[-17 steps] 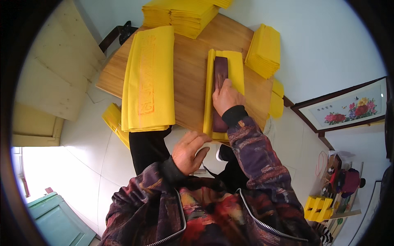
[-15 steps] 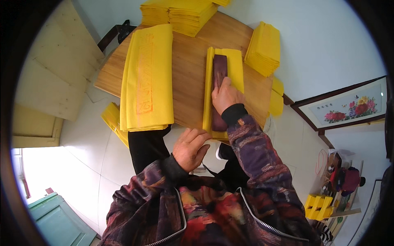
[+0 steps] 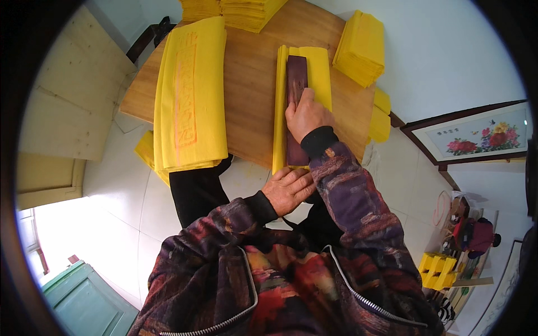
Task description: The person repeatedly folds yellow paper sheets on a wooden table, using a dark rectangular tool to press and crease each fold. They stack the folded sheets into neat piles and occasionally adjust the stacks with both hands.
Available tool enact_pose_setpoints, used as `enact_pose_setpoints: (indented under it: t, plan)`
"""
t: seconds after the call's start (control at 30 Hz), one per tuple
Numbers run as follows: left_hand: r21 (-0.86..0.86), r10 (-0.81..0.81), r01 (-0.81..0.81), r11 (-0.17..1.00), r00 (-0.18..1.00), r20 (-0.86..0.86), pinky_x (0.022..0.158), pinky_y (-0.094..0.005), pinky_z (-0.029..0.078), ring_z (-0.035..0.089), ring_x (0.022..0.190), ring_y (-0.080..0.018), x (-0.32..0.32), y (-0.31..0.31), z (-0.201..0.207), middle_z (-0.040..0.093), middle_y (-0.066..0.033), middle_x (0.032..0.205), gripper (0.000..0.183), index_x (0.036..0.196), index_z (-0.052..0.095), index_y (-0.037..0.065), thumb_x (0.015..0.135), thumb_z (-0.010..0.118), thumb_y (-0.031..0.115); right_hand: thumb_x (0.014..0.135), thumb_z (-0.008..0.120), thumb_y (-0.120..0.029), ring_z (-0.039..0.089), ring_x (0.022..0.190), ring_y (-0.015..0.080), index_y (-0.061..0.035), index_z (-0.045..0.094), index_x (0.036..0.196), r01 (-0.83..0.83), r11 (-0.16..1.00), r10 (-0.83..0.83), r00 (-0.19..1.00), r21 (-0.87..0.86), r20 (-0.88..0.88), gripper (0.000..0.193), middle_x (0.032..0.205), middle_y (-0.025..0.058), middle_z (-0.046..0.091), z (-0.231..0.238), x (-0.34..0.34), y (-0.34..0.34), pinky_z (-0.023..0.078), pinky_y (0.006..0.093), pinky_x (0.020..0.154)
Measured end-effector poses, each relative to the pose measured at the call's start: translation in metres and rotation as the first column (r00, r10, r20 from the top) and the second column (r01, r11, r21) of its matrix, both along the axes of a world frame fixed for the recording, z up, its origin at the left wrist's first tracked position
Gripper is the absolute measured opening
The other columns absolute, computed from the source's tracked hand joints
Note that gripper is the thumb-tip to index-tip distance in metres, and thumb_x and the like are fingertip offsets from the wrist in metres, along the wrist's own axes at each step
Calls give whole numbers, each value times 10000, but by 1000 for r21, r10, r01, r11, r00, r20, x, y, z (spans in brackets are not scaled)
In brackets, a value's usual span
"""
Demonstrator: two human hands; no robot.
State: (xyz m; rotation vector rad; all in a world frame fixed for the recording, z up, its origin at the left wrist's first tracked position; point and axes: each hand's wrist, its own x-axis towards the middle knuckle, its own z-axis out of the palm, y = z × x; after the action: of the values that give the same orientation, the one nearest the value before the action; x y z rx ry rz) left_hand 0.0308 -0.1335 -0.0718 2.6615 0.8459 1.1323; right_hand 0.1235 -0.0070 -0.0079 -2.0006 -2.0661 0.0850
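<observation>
Right hand [image 3: 307, 115] flat on the dark reddish-brown wooden block [image 3: 296, 106], fingers spread forward along it, palm pressing down, not curled around anything. Block lying lengthwise on a narrow folded stack of yellow paper [image 3: 302, 101], near the middle of the wooden table [image 3: 252, 84]. Left hand [image 3: 288, 190] loosely curled, fingers bent inward, resting at the near end of that narrow stack, just off the table's near edge; whether anything sits pinched in it, cannot tell. Left of the block, well apart across bare wood, a wider pile of yellow sheets [image 3: 190, 95] with faint red printing, overhanging the table's near edge. Right of the block, near the table's right edge, a squat bundle of yellow paper [image 3: 361, 47]. Beyond the block, at the table's far edge, more stacked yellow paper [image 3: 235, 10]. Further right of the table, a framed flower picture [image 3: 476, 134] leaning on the wall.
</observation>
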Motion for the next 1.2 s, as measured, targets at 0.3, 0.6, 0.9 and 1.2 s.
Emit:
enact_pose_setpoints:
  t: [0.3, 0.6, 0.9, 1.2]
  plan:
    - [-87, 39, -42, 995, 999, -37, 865, -378, 355, 467, 1052, -233, 3, -8, 11, 520, -38, 1151, 425, 1078, 568, 105, 674, 674, 182, 815, 521, -291, 586, 783, 419, -1, 503, 933, 7, 999, 7, 960, 50, -279, 313, 797, 258, 602, 4, 18, 8, 463, 489, 695]
    - [-151, 112, -107, 983, 993, 23, 856, -409, 385, 486, 1073, -272, -10, -8, 60, 523, -90, 1173, 487, 1139, 521, 76, 681, 679, 126, 923, 417, -175, 548, 710, 134, -20, 561, 1022, -8, 886, 393, 543, 463, -743, 233, 829, 40, 580, 7, 171, -49, 450, 271, 636]
    - [-779, 662, -282, 559, 717, 216, 719, -312, 472, 584, 820, -212, -25, 101, 16, 597, -148, 899, 343, 988, 547, -49, 724, 639, 151, 934, 382, -316, 545, 589, 169, -65, 527, 1030, -73, 997, -55, -662, -8, -747, 305, 756, 54, 568, -43, 228, -140, 446, 289, 478]
    - [-810, 672, -371, 453, 740, 36, 606, -319, 477, 588, 654, -212, -23, 131, 9, 592, -130, 677, 275, 737, 559, -27, 665, 687, 206, 934, 409, -267, 549, 617, 145, -58, 499, 1058, 128, 989, -25, -340, -73, -940, 260, 785, 54, 544, -45, 218, -144, 470, 270, 510]
